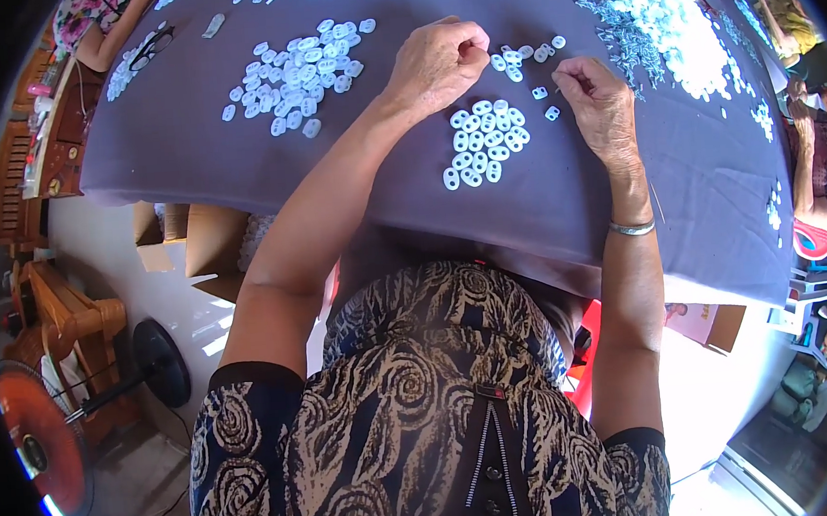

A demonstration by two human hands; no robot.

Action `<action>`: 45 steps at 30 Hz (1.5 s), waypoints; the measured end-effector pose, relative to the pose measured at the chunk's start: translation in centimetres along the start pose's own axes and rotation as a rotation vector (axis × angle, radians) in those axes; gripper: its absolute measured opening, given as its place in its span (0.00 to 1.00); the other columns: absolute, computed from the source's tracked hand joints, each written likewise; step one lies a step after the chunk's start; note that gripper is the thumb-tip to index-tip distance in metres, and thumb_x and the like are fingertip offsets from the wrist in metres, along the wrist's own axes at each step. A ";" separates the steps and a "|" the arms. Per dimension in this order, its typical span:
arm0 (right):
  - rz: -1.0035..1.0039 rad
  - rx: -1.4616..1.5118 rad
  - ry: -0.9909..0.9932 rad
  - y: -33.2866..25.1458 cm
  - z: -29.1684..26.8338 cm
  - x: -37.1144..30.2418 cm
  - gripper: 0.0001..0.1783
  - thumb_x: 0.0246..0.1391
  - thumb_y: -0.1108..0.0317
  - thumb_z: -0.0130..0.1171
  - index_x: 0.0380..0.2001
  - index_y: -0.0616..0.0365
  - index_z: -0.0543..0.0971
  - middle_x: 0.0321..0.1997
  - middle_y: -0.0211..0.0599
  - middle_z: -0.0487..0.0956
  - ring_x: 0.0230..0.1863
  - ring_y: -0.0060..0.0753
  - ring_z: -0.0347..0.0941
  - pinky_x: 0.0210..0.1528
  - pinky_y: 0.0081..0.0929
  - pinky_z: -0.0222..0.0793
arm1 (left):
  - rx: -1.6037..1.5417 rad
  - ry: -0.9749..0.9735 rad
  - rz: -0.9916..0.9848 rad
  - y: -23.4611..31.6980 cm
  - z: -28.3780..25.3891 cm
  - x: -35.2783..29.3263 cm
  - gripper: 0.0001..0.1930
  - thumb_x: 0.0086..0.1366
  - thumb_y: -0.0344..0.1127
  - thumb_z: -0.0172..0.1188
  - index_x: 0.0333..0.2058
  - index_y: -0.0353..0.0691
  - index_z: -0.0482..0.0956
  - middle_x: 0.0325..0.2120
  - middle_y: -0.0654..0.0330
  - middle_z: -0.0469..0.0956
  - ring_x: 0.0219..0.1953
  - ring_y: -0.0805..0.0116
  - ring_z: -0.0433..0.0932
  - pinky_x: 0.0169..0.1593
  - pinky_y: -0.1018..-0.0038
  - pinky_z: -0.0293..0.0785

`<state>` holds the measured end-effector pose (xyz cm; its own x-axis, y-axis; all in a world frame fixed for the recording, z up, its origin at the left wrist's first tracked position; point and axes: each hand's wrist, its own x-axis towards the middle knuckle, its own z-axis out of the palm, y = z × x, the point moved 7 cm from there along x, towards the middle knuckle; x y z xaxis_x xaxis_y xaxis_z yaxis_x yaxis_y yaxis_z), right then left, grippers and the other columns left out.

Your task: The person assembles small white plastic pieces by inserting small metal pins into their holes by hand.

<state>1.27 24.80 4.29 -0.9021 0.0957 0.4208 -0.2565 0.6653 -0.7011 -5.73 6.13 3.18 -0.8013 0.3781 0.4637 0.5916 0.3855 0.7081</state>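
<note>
My left hand point(438, 66) is closed in a pinch above the middle of the cloth-covered table; its fingertips hide whatever they hold. Likewise pinched, my right hand point(599, 106) wears a silver bangle point(632, 229) on the wrist, and nothing can be made out between its fingers. Between the hands lie several loose white oval pieces point(513, 56), each with two holes. Just below, a flat cluster of the same two-holed pieces point(489, 141) rests close to me. Two single pieces point(552, 112) sit beside my right fingertips.
A heap of white pieces point(300, 79) lies to the left. At the far right spreads a big bright pile point(681, 33), with small dark metal parts point(621, 42) along its edge. Glasses point(150, 48) rest at the far left. A fan point(42, 437) stands on the floor; other people sit around.
</note>
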 end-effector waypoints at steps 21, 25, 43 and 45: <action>0.155 0.171 -0.263 -0.9 0.7 -0.7 0.02 0.53 0.74 0.57 0.27 0.60 0.75 0.23 0.21 0.71 0.25 0.12 0.64 0.26 0.13 0.62 | -0.312 -0.133 0.108 4.9 1.6 -1.0 0.07 0.54 0.24 0.57 0.33 0.36 0.78 0.28 0.58 0.78 0.29 0.70 0.77 0.35 0.76 0.75; 0.176 0.419 -0.226 -1.5 0.9 -0.4 0.03 0.56 0.73 0.54 0.29 0.59 0.76 0.26 0.22 0.73 0.26 0.12 0.65 0.27 0.13 0.62 | -0.408 -0.125 0.131 4.9 1.6 -1.0 0.10 0.54 0.24 0.58 0.38 0.33 0.77 0.30 0.59 0.79 0.30 0.71 0.77 0.37 0.75 0.75; -0.031 0.488 -0.079 -3.6 1.0 -0.6 0.05 0.54 0.78 0.57 0.35 0.61 0.76 0.32 0.26 0.74 0.31 0.15 0.69 0.31 0.15 0.66 | -0.953 -0.281 -0.358 2.1 3.2 -1.2 0.09 0.62 0.30 0.58 0.41 0.36 0.75 0.29 0.62 0.77 0.31 0.76 0.78 0.30 0.82 0.74; 0.024 0.494 -0.066 -2.8 0.7 -0.5 0.04 0.55 0.77 0.56 0.35 0.61 0.76 0.31 0.25 0.74 0.29 0.14 0.68 0.30 0.14 0.65 | -0.905 -0.250 -0.313 2.4 3.0 -1.0 0.09 0.61 0.27 0.59 0.40 0.35 0.75 0.30 0.60 0.78 0.30 0.75 0.78 0.29 0.82 0.74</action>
<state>2.22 22.37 5.69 -0.9258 0.0487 0.3749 -0.3547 0.2315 -0.9059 -3.20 9.21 2.81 -0.8064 0.5759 0.1344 -0.0182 -0.2514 0.9677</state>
